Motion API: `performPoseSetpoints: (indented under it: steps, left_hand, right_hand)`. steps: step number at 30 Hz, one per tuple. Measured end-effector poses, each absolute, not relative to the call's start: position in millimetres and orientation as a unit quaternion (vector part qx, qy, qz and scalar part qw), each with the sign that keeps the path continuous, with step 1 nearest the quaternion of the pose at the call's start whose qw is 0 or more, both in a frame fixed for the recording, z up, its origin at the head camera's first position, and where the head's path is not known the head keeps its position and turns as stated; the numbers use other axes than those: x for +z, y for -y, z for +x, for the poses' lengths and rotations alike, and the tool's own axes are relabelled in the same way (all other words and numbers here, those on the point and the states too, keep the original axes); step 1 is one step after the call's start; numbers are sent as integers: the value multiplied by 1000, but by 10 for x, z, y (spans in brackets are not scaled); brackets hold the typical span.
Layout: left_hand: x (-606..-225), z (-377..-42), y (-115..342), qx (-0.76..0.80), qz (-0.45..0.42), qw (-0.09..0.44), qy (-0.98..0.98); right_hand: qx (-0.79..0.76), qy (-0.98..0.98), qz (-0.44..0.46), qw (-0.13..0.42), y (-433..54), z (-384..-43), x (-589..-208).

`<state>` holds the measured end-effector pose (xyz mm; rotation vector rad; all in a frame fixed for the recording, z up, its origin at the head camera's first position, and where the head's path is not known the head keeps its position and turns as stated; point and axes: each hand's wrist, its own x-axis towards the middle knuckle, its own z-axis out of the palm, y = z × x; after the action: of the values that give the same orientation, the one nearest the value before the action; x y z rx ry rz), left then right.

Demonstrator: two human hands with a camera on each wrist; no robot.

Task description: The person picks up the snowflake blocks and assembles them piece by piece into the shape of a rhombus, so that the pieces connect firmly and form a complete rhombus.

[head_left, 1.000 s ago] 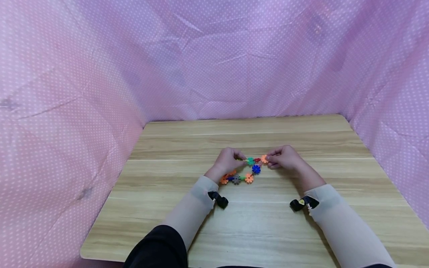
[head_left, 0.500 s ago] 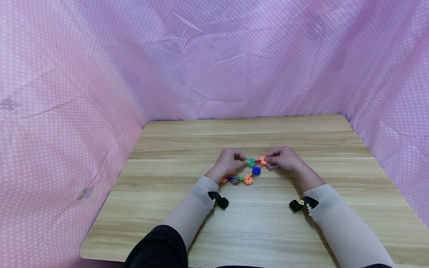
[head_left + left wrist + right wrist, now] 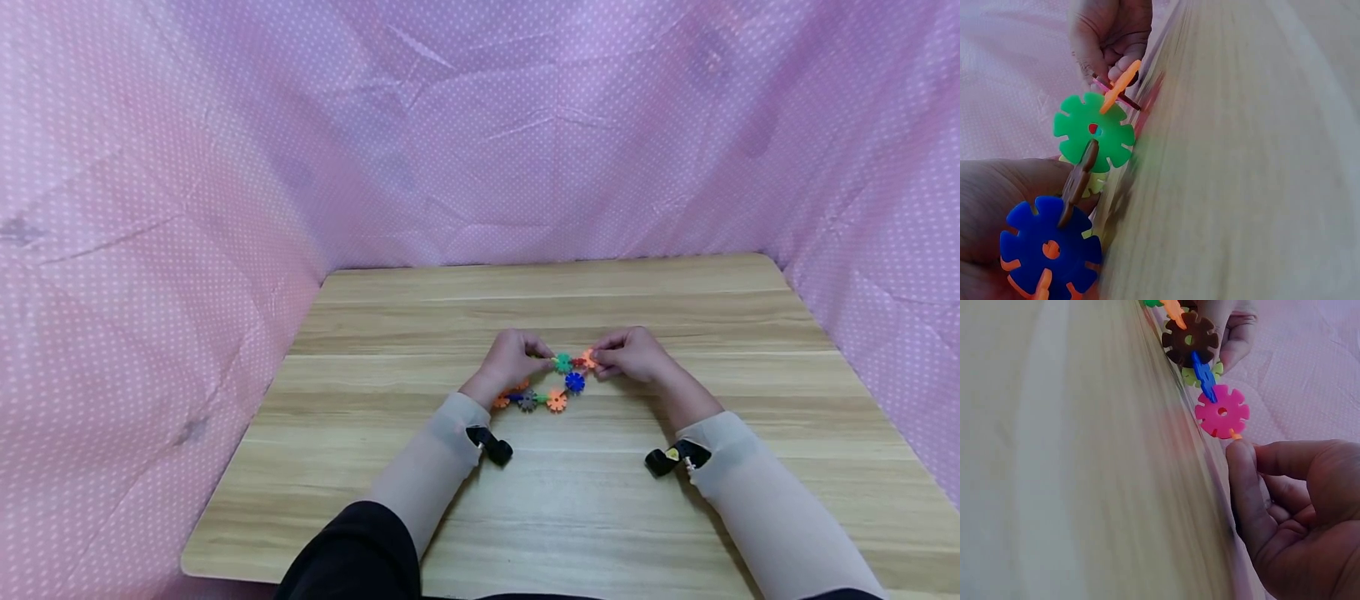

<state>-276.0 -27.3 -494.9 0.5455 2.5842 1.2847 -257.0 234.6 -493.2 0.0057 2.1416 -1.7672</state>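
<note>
Slotted plastic discs are interlocked in a curved chain just above or on the wooden table. At its far side in the head view, my left hand [image 3: 513, 362] pinches a yellow disc mostly hidden by the fingers, beside a green disc [image 3: 562, 363]. My right hand [image 3: 636, 354] holds an orange disc [image 3: 588, 359] between thumb and forefinger. A red disc [image 3: 577, 362] joins green to orange. Nearer me are a blue disc [image 3: 574, 382], another orange disc [image 3: 557, 401] and a grey-looking disc [image 3: 527, 401]. The right wrist view shows a pink disc [image 3: 1222, 411] by the right fingertips.
The wooden table [image 3: 570, 517] extends on all sides of the hands. Behind it and at both sides hangs a pink dotted cloth [image 3: 480, 133]. Black straps with small devices [image 3: 497, 451] sit at both wrists.
My right hand and its orange disc have shifted slightly left and down, closer to the green disc. The left hand has hardly moved, and both hands keep their pinch.
</note>
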Motion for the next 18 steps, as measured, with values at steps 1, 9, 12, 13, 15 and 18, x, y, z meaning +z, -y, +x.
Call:
performPoseSetpoints:
  steps: [1,9,12,13,15,18]
  left_hand:
    - [-4949,-2762,273,437,183,104,-875]
    - [-4965,-2790,271,441,181,106,-872]
    - [-4958,-2790,274,440,177,109,-874]
    - [-4956,-2788,275,440,176,109,-874]
    - [-4957,-2785,276,439,175,110,-874]
    - [-4956,-2785,271,435,177,104,-877]
  right_hand:
    - [-629,-757,4,179,-2338,-2569,-4932]
    - [-652,-739,13,166,-2300,-2575,-4948]
    - [-646,-744,16,169,-2297,-2593,-4958]
    - [-638,-750,13,172,-2298,-2597,-4957]
    - [-615,-770,9,170,-2303,-2599,-4944]
    - [-550,-823,0,143,-2301,-2578,-4885]
